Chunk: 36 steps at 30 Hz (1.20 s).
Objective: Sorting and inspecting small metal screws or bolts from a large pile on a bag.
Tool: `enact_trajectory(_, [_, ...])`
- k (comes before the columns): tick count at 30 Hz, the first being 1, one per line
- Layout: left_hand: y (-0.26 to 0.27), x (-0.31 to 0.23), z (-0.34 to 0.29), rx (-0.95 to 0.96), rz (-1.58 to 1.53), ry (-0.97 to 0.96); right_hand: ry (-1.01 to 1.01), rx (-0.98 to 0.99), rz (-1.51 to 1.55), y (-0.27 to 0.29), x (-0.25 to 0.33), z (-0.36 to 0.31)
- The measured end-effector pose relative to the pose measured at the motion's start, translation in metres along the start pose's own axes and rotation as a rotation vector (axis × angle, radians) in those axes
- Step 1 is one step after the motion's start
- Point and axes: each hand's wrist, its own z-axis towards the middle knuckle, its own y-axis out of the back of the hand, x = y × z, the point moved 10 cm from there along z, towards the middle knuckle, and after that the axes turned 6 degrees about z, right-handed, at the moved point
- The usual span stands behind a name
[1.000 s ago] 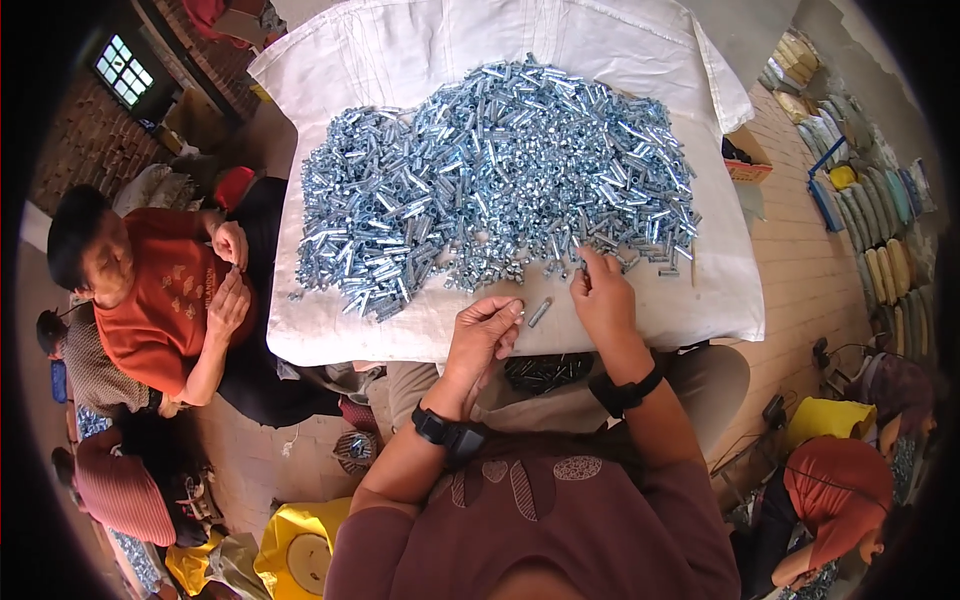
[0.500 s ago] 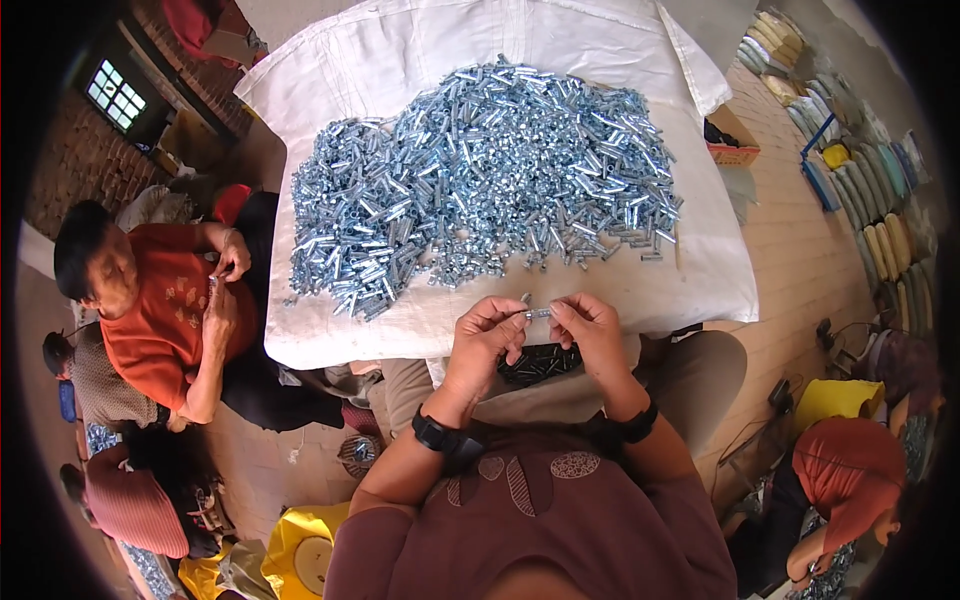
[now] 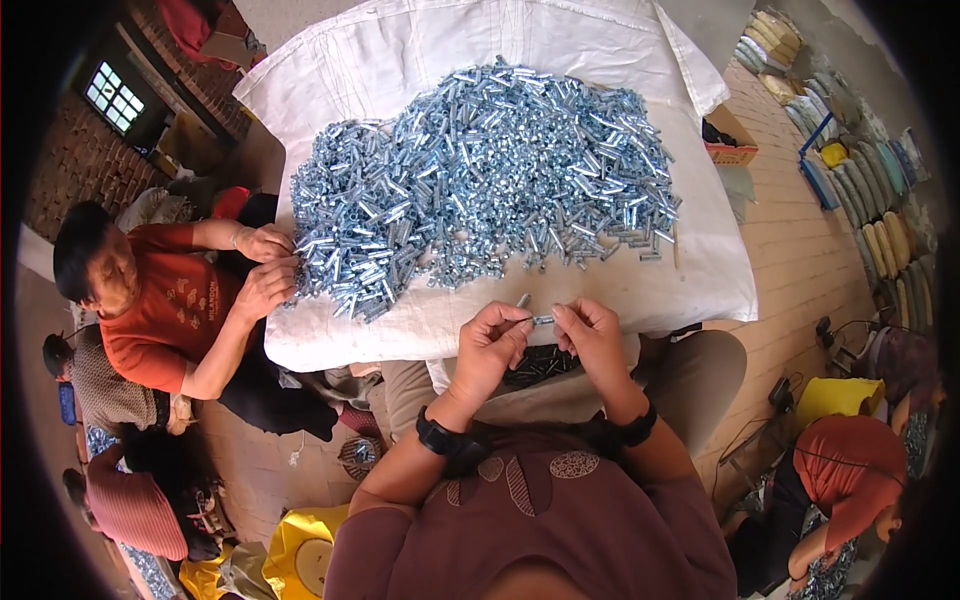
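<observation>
In front of my chest, above the near edge of the cloth-covered table, both hands hold a small silvery metal sleeve point(image 3: 542, 320) lying crosswise between them. My left hand point(image 3: 488, 345) is closed round its left end; a second short metal piece point(image 3: 524, 300) sticks up from those fingers. My right hand point(image 3: 592, 335) pinches the right end between thumb and fingers. Beyond my hands spreads a heap of small shiny metal sleeves and nuts point(image 3: 480, 180). Below them, partly hidden, dark parts point(image 3: 540, 365) lie in a container at my lap.
White cloth point(image 3: 690, 270) covers the table. At its left edge a co-worker in an orange-red shirt point(image 3: 170, 310) has both hands at the heap. Others sit lower left and lower right. A cardboard box point(image 3: 732, 140) and stacked sacks point(image 3: 870, 190) stand to the right.
The co-worker at left has moved both hands from in front of the chest to the heap's left edge. My hands stay nearly in place, with the sleeve still between them.
</observation>
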Motion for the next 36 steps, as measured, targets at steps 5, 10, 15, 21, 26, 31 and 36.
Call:
enact_trajectory(5, [-0.015,0.005,-0.001,0.169,-0.266,0.169,-0.168,0.218,0.205,-0.012,-0.015,-0.001])
enact_trajectory(10, [-0.023,0.025,0.001,0.277,-0.468,0.217,-0.244,0.234,0.275,-0.017,-0.024,0.002])
enact_trajectory(15, [-0.020,0.027,0.008,0.283,-0.492,0.195,-0.312,0.258,0.341,-0.023,-0.030,0.008])
enact_trajectory(21, [-0.011,0.037,0.018,0.271,-0.491,0.186,-0.361,0.326,0.363,-0.031,-0.051,0.012])
enact_trajectory(26, [-0.010,0.022,0.024,0.313,-0.432,0.196,-0.330,0.346,0.306,-0.025,-0.048,0.016])
enact_trajectory(31, [-0.003,0.009,0.011,0.414,0.074,0.238,0.035,0.195,-0.389,-0.003,-0.003,0.043])
enact_trajectory(36, [0.007,-0.017,0.043,0.051,1.009,-0.217,0.541,-0.140,-1.021,-0.013,0.030,0.063])
